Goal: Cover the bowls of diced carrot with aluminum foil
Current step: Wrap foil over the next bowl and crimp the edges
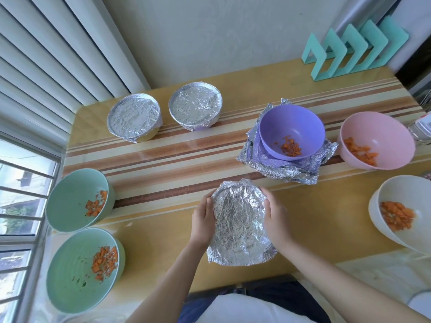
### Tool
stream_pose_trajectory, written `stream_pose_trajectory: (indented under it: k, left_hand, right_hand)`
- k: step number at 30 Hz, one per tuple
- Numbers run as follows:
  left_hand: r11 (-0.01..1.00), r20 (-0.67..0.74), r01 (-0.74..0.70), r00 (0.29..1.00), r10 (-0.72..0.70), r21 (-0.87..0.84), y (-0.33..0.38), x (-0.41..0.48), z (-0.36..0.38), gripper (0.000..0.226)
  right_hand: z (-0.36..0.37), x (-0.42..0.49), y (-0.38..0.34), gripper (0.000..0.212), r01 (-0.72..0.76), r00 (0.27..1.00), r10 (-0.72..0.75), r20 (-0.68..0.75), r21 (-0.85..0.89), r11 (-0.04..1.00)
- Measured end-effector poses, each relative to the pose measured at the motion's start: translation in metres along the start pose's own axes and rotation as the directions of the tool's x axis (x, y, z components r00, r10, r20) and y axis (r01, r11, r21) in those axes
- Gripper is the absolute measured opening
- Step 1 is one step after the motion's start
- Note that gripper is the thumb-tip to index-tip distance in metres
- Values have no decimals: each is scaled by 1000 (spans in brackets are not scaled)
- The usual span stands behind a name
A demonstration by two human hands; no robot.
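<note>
Low in the centre of the frame, a foil-wrapped round bowl (pixel 240 224), its cover a crumpled silver sheet of aluminium, standing on the glossy yellow table with brown and cream stripes (pixel 186 145). Bowl itself hidden under the sheet (contents not visible), loose corners flaring at the near edge. Clasped from both sides: left hand (pixel 203 220) curved against the left flank, right hand (pixel 275 217) curved against the right flank, fingers of each bent round the foil and pressed to it.

Just above and to the right, an uncovered purple plastic bowl (pixel 291 124) with a small heap of diced orange carrot (pixel 290 148), sitting on a loose crumpled sheet of silver foil (pixel 279 171) with edges turned up around it. Right of that, close by the foil's edge, an uncovered pink plastic bowl (pixel 377 134), carrot inside. Lower, at the right edge, an uncovered white bowl (pixel 410 197) with carrot, partly cut off by the frame.

In the upper left-centre, two more round bowls sealed flat with foil, side by side and not touching: left sealed bowl (pixel 134 117), right sealed bowl (pixel 195 108). Down the left side, two pale green bowls, both uncovered, both with carrot: upper green bowl (pixel 70 201), lower green bowl (pixel 74 271).

In the upper right corner, a turquoise zigzag rack (pixel 349 50) against the wall. Along the far left, white slatted blinds (pixel 46 54) above a barred window (pixel 21 206)
</note>
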State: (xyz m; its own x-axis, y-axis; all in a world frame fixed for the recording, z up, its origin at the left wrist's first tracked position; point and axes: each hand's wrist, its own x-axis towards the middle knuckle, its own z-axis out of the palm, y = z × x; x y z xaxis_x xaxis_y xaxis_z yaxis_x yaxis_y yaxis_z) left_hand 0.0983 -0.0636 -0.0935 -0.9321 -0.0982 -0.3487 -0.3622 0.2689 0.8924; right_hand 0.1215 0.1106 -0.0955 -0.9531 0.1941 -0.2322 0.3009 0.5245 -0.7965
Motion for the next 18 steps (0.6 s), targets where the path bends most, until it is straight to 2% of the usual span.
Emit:
stream_pose_trajectory:
  k: [6,8,10,12,15,17,18]
  left_hand:
    - [998,106,-55,993,51,35,2,-27,24,32]
    - [985,87,-72,994,60,154,0,-28,25,28]
    - [903,37,-179,983,179,391,0,-24,22,33]
    - [763,30,-353,915,402,541,2,-17,20,35]
    - [572,139,-566,772,620,593,10,-2,25,31]
    - [514,193,-623,727,659,589,17,7,31,27]
    - [509,208,-628,726,655,589,19,10,34,24]
  right_hand:
    - [-27,-13,22,37,12,1000,-14,-11,-134,991]
    - [-34,-8,23,36,57,997,-44,59,-223,973]
    - [-37,-4,19,39,119,986,-83,145,-258,959]
    - [-39,0,12,45,184,972,-131,196,-287,940]
    - [-39,8,5,48,329,939,-257,229,-372,868]
    - [-38,14,1,51,382,917,-294,268,-383,841]
    - [-37,16,0,52,389,912,-295,285,-380,839]
